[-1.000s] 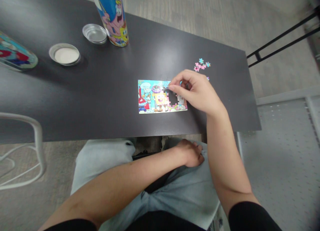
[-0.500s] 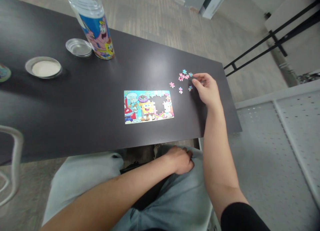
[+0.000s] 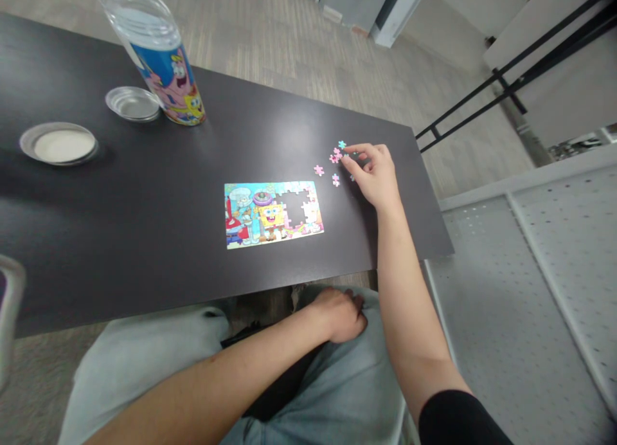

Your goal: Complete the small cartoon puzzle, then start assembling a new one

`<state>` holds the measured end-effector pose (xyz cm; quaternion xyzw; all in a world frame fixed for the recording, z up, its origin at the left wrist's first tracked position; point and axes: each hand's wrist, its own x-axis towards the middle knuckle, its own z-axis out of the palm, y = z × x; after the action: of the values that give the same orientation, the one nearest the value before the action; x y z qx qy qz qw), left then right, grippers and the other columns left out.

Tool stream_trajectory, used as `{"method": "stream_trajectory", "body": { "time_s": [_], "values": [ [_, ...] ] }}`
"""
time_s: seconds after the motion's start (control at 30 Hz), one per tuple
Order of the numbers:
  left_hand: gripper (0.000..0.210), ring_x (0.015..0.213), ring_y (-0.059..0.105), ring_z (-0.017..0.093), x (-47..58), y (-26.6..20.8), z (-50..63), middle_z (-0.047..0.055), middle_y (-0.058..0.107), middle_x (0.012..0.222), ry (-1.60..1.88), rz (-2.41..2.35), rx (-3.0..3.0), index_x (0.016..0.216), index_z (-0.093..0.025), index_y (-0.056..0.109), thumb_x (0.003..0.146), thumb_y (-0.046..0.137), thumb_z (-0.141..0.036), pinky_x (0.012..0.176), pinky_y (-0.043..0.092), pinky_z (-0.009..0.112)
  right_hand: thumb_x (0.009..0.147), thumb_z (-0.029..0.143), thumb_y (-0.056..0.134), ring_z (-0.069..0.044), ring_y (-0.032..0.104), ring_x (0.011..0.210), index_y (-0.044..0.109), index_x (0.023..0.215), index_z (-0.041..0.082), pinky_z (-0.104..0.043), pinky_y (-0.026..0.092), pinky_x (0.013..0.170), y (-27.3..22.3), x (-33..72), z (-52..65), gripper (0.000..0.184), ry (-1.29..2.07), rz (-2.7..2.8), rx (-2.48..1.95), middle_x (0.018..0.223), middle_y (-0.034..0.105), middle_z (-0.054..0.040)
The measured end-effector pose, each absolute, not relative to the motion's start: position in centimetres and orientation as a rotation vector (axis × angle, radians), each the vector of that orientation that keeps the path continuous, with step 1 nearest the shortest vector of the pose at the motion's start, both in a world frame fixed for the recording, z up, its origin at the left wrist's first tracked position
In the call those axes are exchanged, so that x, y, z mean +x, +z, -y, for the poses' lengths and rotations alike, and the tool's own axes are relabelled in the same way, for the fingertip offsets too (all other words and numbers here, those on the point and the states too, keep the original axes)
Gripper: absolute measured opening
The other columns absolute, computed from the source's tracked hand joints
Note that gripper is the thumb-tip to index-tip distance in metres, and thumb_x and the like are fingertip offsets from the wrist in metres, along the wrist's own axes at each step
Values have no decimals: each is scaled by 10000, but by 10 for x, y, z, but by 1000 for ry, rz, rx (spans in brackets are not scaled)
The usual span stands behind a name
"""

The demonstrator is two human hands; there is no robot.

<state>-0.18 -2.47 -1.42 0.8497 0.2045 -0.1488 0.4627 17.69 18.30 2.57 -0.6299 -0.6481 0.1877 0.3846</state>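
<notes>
A cartoon jigsaw puzzle (image 3: 243,236) lies flat on the dark table, with a gap in its right half where the tabletop shows. Several loose pieces are scattered beyond its upper right corner, among them a pink puzzle piece (image 3: 319,170), a pink and white puzzle piece (image 3: 336,180) and a blue puzzle piece (image 3: 342,145). My right hand (image 3: 371,173) is over this group, thumb and index finger apart, their tips beside a pink cluster (image 3: 335,156); it covers some pieces. My left hand (image 3: 341,315) rests on my right thigh, fingers curled, nothing visible in it.
A clear-topped cartoon canister (image 3: 176,85) stands at the table's back left. Beside it lie a metallic lid (image 3: 134,104) and a shallow round lid with a pale centre (image 3: 64,146). A white curved tube (image 3: 10,303) is at the left edge.
My right hand has moved left across the loose pieces, to the pink cluster, and now hides some of them. The whole view has shifted slightly. My left hand stays on my thigh.
</notes>
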Motion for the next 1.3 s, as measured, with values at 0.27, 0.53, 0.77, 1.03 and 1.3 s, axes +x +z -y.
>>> {"method": "stream_trajectory", "body": {
  "time_s": [0.27, 0.53, 0.77, 1.03, 1.3],
  "values": [
    [760, 1445, 904, 504, -2, -13, 25, 340, 840, 1660, -357, -499, 2090, 1797, -23, 731, 1262, 392, -444, 1156, 719, 573, 882, 780, 1120, -353, 696, 1053, 890, 996, 333, -612, 680, 1154, 27, 168, -187, 516, 529, 1795, -1555, 1188, 674, -108],
    [751, 1462, 905, 495, -2, -11, 25, 322, 839, 1679, -373, -502, 2081, 1817, -48, 729, 1272, 404, -449, 1174, 727, 564, 934, 654, 1049, -269, 662, 859, 813, 1019, 329, -471, 617, 852, 39, 157, -175, 410, 753, 1680, -1475, 1095, 830, -65],
    [688, 1482, 896, 487, -2, -13, 28, 321, 842, 1669, -318, -514, 2080, 1772, -37, 745, 1275, 460, -418, 1222, 713, 573, 1000, 587, 1110, -279, 741, 885, 941, 1132, 347, -460, 640, 840, 76, 123, -144, 323, 1271, 1942, -1277, 1051, 881, -26],
    [635, 1505, 890, 471, -3, -9, 31, 308, 848, 1680, -277, -542, 2074, 1733, -42, 782, 1295, 497, -402, 1262, 727, 586, 1043, 469, 1018, -257, 710, 804, 926, 1073, 319, -423, 561, 731, 80, 97, -133, 178, 1480, 2019, -1218, 927, 869, -17],
    [675, 1544, 867, 490, -4, -6, 29, 326, 827, 1698, -293, -523, 2059, 1746, 17, 749, 1289, 472, -396, 1249, 699, 572, 1052, 438, 973, -238, 658, 757, 923, 1065, 315, -405, 458, 669, 79, 94, -131, 134, 1418, 2025, -1238, 868, 818, -9]
  ]
}}
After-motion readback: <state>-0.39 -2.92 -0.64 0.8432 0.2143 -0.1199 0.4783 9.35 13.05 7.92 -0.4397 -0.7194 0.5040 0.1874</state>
